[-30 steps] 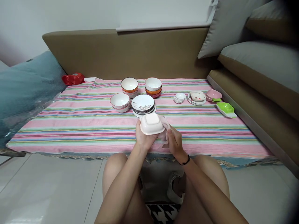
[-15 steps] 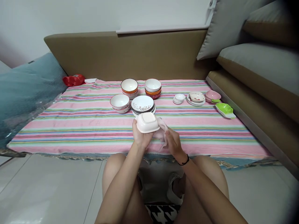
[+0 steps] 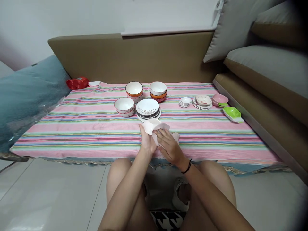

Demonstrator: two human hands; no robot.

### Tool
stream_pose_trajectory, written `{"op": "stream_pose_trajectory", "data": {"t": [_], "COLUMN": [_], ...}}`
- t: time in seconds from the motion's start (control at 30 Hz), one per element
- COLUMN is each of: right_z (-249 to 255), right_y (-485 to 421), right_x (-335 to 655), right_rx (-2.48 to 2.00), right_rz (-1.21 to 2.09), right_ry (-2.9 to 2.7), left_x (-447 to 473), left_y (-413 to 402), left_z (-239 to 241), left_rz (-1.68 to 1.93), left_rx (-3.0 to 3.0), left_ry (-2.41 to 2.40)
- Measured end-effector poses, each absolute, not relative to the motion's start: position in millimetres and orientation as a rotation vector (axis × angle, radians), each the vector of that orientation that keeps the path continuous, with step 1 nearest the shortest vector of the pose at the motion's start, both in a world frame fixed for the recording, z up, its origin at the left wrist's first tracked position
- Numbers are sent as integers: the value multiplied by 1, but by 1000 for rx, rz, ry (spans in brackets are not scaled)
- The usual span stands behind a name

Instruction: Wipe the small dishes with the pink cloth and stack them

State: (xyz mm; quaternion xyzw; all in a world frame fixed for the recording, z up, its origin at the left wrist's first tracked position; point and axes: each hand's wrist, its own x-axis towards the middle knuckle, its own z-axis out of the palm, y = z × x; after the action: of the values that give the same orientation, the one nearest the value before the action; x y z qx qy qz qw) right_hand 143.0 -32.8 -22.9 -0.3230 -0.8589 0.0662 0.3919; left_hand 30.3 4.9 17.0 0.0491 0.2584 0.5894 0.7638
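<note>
My left hand [image 3: 147,144] grips a small pale pink square bowl [image 3: 151,125] from below, just above the near edge of the striped cloth [image 3: 84,128]. My right hand [image 3: 168,146] lies over the bowl with a thin pink wiping cloth [image 3: 166,126] pressed against it, fingers curved on the cloth. Most of the bowl is hidden by the cloth and my right hand. Right behind the bowl is a stack of patterned plates [image 3: 147,108].
On the striped cloth stand a white bowl [image 3: 124,106], two stacks of orange-and-white bowls [image 3: 134,89] [image 3: 158,90], small white saucers [image 3: 185,102], a stack of small plates [image 3: 203,101], a pink dish [image 3: 220,98] and a green dish [image 3: 232,113]. A red bag [image 3: 77,82] lies far left. Sofa cushions rise at right.
The bowl's upturned base was showing before; my right hand has come up from the right side and now covers the bowl with the pink cloth. The bowl sits slightly lower.
</note>
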Motion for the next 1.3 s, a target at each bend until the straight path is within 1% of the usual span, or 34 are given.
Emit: {"op": "stream_pose_trajectory", "data": {"t": [0.23, 0.43, 0.6, 0.7, 0.93, 1.03, 1.17, 1.23, 1.3], "right_z": [-19, -14, -12, -11, -15, -16, -16, -16, -16], "right_y": [-33, -30, -26, -25, -19, -16, -17, -20, -25], "right_x": [144, 149, 156, 159, 167, 174, 180, 181, 177], "right_rx": [-809, -820, -957, -1010, -1130, -1181, -1287, -1281, -1202], "right_rz": [188, 185, 143, 173, 283, 226, 33, 17, 71], "right_ry": [-2146, -2055, -1938, -1862, -1660, -1578, -1355, -1289, -1351], "left_x": [42, 51, 56, 58, 51, 43, 35, 35, 37], "left_y": [-4, -3, -8, -9, -7, -5, -2, -2, -2], "left_z": [10, 3, -5, -9, 7, 17, 21, 18, 15], "left_rz": [1115, 1162, 1087, 1118, 1120, 1120, 1036, 1016, 1022], "left_rx": [168, 254, 333, 371, 339, 308, 278, 275, 252], "left_ry": [589, 572, 584, 572, 488, 435, 368, 385, 455]}}
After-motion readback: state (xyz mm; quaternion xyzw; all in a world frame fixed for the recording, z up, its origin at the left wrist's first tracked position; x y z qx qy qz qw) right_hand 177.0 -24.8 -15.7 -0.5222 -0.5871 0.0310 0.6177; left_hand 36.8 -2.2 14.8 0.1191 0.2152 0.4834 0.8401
